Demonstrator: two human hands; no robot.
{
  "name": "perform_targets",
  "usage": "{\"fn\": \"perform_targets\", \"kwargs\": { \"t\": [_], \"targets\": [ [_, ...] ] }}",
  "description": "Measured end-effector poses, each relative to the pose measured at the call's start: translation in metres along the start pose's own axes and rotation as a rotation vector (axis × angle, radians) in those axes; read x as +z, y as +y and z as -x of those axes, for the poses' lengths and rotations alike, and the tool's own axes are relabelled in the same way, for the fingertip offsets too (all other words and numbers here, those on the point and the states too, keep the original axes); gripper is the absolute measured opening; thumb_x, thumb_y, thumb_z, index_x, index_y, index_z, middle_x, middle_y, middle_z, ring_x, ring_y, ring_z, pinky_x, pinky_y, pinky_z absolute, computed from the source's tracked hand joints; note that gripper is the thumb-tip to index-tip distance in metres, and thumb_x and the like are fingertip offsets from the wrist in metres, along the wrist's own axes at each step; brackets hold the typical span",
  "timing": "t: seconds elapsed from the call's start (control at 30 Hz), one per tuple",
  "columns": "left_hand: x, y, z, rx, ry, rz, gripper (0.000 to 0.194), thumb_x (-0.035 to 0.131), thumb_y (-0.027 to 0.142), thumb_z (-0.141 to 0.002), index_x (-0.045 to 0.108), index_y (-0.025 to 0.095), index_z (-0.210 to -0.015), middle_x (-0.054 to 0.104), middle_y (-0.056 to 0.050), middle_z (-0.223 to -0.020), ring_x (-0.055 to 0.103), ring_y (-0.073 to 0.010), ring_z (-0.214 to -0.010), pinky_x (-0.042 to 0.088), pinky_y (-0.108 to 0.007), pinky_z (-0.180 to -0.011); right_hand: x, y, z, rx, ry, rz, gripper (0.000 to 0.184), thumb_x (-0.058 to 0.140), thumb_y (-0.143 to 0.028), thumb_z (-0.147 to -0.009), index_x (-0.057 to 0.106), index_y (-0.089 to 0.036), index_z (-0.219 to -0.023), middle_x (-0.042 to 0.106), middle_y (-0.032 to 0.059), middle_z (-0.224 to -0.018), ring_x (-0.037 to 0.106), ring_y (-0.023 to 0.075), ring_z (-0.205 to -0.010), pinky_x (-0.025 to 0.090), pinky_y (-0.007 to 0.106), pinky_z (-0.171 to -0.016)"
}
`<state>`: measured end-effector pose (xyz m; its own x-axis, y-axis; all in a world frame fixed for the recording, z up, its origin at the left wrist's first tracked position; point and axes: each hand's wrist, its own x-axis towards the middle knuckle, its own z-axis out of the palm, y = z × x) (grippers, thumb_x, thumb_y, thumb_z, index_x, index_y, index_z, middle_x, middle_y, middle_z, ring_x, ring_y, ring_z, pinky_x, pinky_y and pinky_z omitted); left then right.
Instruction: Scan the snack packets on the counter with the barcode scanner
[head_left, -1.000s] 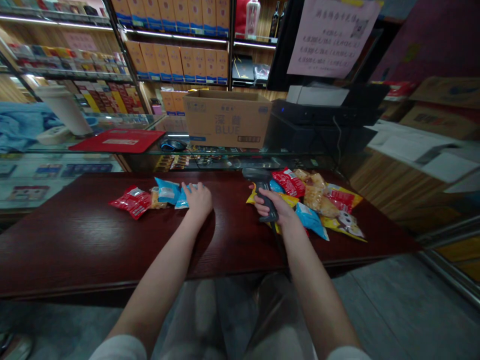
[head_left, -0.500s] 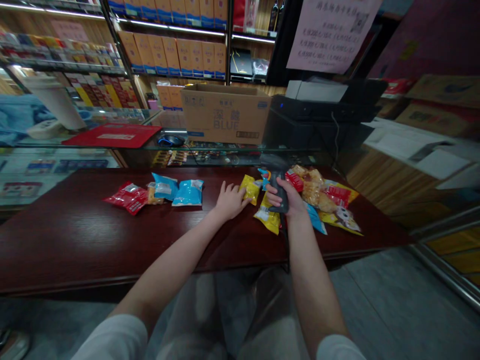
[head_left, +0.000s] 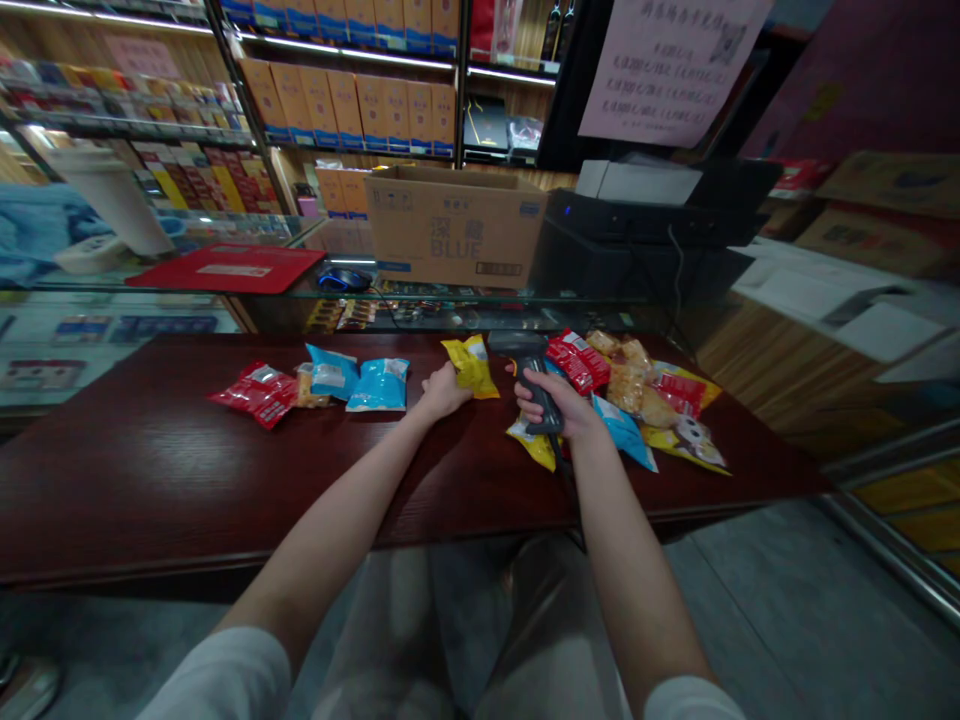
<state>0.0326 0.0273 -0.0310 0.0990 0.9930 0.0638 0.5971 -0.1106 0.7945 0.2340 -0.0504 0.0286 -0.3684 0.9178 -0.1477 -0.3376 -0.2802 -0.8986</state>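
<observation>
My left hand [head_left: 445, 393] is closed on a yellow snack packet [head_left: 472, 366], held just over the dark wooden desk [head_left: 225, 500]. In my right hand [head_left: 564, 402] is a black handheld barcode scanner [head_left: 534, 375], its head pointing left toward that packet. Another yellow snack packet [head_left: 534, 445] lies under and beside the scanner's handle, partly covered. To the right of my right hand are a red packet [head_left: 579, 362], a blue packet [head_left: 625, 432] and a pile of clear-bagged snacks [head_left: 631, 385]. Left of my left hand lie two blue packets [head_left: 377, 385] and a red packet [head_left: 255, 393].
Behind the desk is a glass counter with an open cardboard box [head_left: 454, 230], a computer mouse [head_left: 344, 279], a red mat [head_left: 229, 268] and a black printer [head_left: 660, 215]. The scanner's cable [head_left: 574, 490] hangs over the desk's front edge. Stocked shelves stand behind.
My left hand has taken hold of the yellow packet and moved it left, raising it. The scanner has shifted slightly left and now faces it.
</observation>
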Motion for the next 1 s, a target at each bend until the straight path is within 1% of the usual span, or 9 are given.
{"fn": "perform_targets", "kwargs": {
  "t": [0.07,0.13,0.23,0.33,0.47,0.6,0.8,0.93,1.0],
  "targets": [
    [-0.005,-0.005,-0.004,0.021,0.029,0.243,0.057,0.077,0.012,-0.059,0.061,0.018,-0.113,0.071,-0.012,-0.114,0.064,-0.0328,-0.114,0.045,-0.045,-0.102,0.000,0.000,0.000,-0.002,0.012,0.011,0.039,0.076,-0.037,-0.076,0.056,-0.021,-0.106,0.048,-0.0088,-0.060,0.035,0.0047,-0.041,0.026,0.018,-0.039],
    [-0.011,-0.007,-0.006,0.066,0.084,0.428,0.063,0.073,0.007,-0.058,0.058,0.016,-0.119,0.069,-0.011,-0.118,0.064,-0.0277,-0.114,0.047,-0.041,-0.102,0.001,0.001,-0.001,-0.006,0.026,0.017,0.041,0.076,-0.038,-0.075,0.057,-0.021,-0.106,0.048,-0.0090,-0.059,0.035,0.0046,-0.040,0.026,0.018,-0.038],
    [-0.015,-0.006,-0.006,0.109,0.129,0.555,0.072,0.066,0.001,-0.058,0.051,0.015,-0.127,0.065,-0.011,-0.127,0.062,-0.0231,-0.117,0.046,-0.037,-0.105,0.000,0.003,-0.002,-0.019,0.040,-0.003,0.042,0.076,-0.038,-0.073,0.058,-0.020,-0.106,0.046,-0.0097,-0.057,0.031,0.0038,-0.039,0.024,0.018,-0.037],
    [-0.014,-0.004,-0.004,0.107,0.075,0.625,0.073,0.060,-0.002,-0.059,0.048,0.015,-0.129,0.064,-0.010,-0.130,0.062,-0.0218,-0.118,0.046,-0.038,-0.107,0.000,0.005,-0.002,-0.037,0.023,-0.001,0.041,0.076,-0.034,-0.073,0.060,-0.019,-0.107,0.044,-0.0104,-0.057,0.029,0.0033,-0.038,0.022,0.018,-0.037],
    [-0.012,-0.003,-0.004,0.056,0.035,0.714,0.073,0.057,-0.002,-0.055,0.052,0.015,-0.126,0.066,-0.011,-0.128,0.063,-0.0250,-0.117,0.048,-0.042,-0.105,-0.001,0.006,0.000,-0.033,-0.016,0.055,0.041,0.077,-0.030,-0.072,0.059,-0.019,-0.107,0.045,-0.0105,-0.057,0.031,0.0032,-0.039,0.024,0.018,-0.037],
    [-0.013,-0.003,-0.003,-0.012,0.021,0.768,0.070,0.058,0.000,-0.054,0.055,0.015,-0.122,0.069,-0.010,-0.123,0.065,-0.0262,-0.113,0.051,-0.043,-0.102,0.001,0.007,0.000,-0.037,-0.015,0.089,0.042,0.078,-0.031,-0.070,0.058,-0.020,-0.105,0.046,-0.0103,-0.057,0.033,0.0032,-0.039,0.025,0.018,-0.038],
    [-0.012,0.000,-0.001,-0.035,0.024,0.853,0.069,0.058,0.000,-0.050,0.057,0.016,-0.117,0.070,-0.010,-0.120,0.068,-0.0258,-0.107,0.053,-0.042,-0.099,0.002,0.009,-0.001,-0.039,0.016,0.106,0.036,0.078,-0.030,-0.069,0.057,-0.020,-0.097,0.046,-0.0105,-0.057,0.034,0.0031,-0.039,0.027,0.018,-0.039],
    [-0.017,0.004,-0.003,-0.020,0.021,0.729,0.067,0.055,0.001,-0.052,0.056,0.015,-0.117,0.071,-0.008,-0.115,0.067,-0.0261,-0.107,0.053,-0.042,-0.097,0.002,0.009,-0.001,-0.011,0.004,0.094,0.037,0.080,-0.031,-0.068,0.057,-0.020,-0.095,0.046,-0.0107,-0.056,0.033,0.0029,-0.039,0.026,0.018,-0.038],
    [-0.025,0.006,-0.003,0.002,0.055,0.540,0.060,0.056,0.004,-0.056,0.057,0.013,-0.116,0.069,-0.011,-0.115,0.065,-0.0275,-0.109,0.053,-0.042,-0.098,0.002,0.007,0.000,0.002,0.003,0.080,0.039,0.079,-0.032,-0.068,0.058,-0.020,-0.098,0.046,-0.0107,-0.056,0.032,0.0028,-0.039,0.025,0.017,-0.038]
  ]
}}
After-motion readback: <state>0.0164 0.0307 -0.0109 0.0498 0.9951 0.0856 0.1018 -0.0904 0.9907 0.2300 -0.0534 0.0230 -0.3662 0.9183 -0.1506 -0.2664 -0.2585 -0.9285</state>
